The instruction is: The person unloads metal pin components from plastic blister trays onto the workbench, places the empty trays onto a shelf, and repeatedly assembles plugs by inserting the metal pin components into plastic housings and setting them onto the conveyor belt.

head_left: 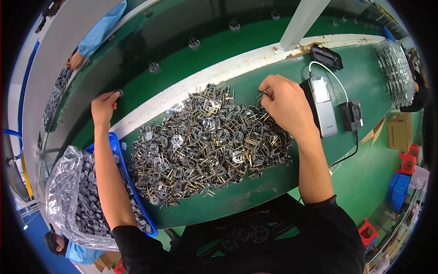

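My left hand (103, 108) reaches over the green belt, its thumb and fingertips closed on a small grey pinned part (120, 92), mostly hidden by the fingers. My right hand (287, 107) hovers at the upper right of a large heap of small metal-pinned parts (205, 141), pinching one small dark pinned part (263, 94). The heap lies on the green table (273, 182), its parts dark with brass-coloured pins. Beneath my left forearm stands a blue bin (119, 153) with a clear plastic bag (64, 192) and many grey plastic pieces (89, 201).
Single pinned parts (194, 43) sit spaced along the belt (214, 64), behind a white rail (200, 84). A power bank (323, 107), cable and black device (351, 115) lie right of my right hand. Another person's hand (76, 60) works across the belt. Stacked trays (394, 73) stand far right.
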Demonstrator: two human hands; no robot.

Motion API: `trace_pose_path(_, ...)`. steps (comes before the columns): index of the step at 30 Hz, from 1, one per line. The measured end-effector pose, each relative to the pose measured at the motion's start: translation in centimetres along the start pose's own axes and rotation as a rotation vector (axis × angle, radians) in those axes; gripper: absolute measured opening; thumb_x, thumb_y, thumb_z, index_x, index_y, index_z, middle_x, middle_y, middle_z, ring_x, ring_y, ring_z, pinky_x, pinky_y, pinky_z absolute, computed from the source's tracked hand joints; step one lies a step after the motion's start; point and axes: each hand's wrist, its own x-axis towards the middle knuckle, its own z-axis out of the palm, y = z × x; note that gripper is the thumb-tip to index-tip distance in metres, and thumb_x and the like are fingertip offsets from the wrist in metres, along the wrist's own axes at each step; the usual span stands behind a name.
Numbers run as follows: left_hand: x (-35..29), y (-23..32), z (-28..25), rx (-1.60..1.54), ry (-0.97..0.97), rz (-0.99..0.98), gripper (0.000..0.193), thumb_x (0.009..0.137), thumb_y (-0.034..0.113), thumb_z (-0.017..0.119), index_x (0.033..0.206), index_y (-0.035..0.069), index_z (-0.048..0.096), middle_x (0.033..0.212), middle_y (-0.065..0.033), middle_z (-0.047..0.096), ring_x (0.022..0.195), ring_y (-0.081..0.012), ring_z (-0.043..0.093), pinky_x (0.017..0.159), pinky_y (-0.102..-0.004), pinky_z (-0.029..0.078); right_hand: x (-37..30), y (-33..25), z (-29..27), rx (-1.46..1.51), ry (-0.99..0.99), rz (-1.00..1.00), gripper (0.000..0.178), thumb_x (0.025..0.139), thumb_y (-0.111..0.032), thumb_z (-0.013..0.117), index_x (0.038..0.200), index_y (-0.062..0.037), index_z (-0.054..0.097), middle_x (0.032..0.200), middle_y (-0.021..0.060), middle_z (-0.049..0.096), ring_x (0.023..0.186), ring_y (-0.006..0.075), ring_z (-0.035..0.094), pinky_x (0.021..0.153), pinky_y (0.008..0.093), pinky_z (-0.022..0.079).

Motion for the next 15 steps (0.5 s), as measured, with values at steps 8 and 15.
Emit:
trace_pose_path(8, -9.2, 6.8, -0.9, -0.517, -0.078, 0.054, 0.042, 0.087, 0.003, 0.058, 0.126, -0.011, 0.049, 0.117, -0.0183, 0.056, 0.101, -0.0246, 0.062, 0.092, -0.0293, 0.049, 0.1, -1.5, -0.9, 0.410, 0.082, 0.042, 0.013, 0.075, 0.005, 0.068, 0.087, -0.0005, 0.066, 0.081, 0.0070, 0.059, 0.066, 0.0152, 0.060, 0.060, 0.0260, 0.049)
trace_pose_path(15, -20.5, 10.9, 3.6, -1.010, -0.236, 0.012, 0.031, 0.084, -0.006, 0.060, 0.115, -0.006, 0.061, 0.112, -0.0197, 0.063, 0.100, -0.0303, 0.064, 0.084, -0.0363, 0.055, -1.6, -6.5, -0.6, 0.894, -0.135, -0.104, 0.015, 0.076, 0.002, 0.072, 0.090, 0.0000, 0.070, 0.085, 0.0073, 0.062, 0.068, 0.0095, 0.058, 0.057, 0.0206, 0.046)
